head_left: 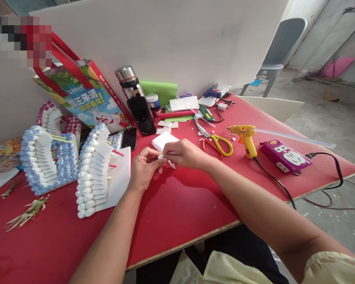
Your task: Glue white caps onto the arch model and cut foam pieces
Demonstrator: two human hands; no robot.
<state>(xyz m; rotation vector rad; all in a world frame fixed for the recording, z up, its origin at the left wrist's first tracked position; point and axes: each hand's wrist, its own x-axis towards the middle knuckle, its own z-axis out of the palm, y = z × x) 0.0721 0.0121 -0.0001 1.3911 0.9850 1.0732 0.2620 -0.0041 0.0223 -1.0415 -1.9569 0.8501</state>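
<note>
Close together over the red table (177,213), both my hands pinch a small white piece that looks like tissue or paper (172,164). My left hand (146,165) has its thumb and index finger closed at one end of it. From the other side, my right hand (182,153) grips it with curled fingers that partly hide it. Just behind the hands lies a stack of white tissue squares (165,140). Left of my left hand stands a curved white model (90,177) edged with rounded white tufts, with a white sheet (120,177) by it.
At right are scissors (221,145), a yellow glue gun (246,140) with a clear stick, and a purple power box (285,156) with cables. Behind stand a thermos (128,81), a phone (141,114) and a printed bag (88,98). A blue-and-white model (38,157) is at left.
</note>
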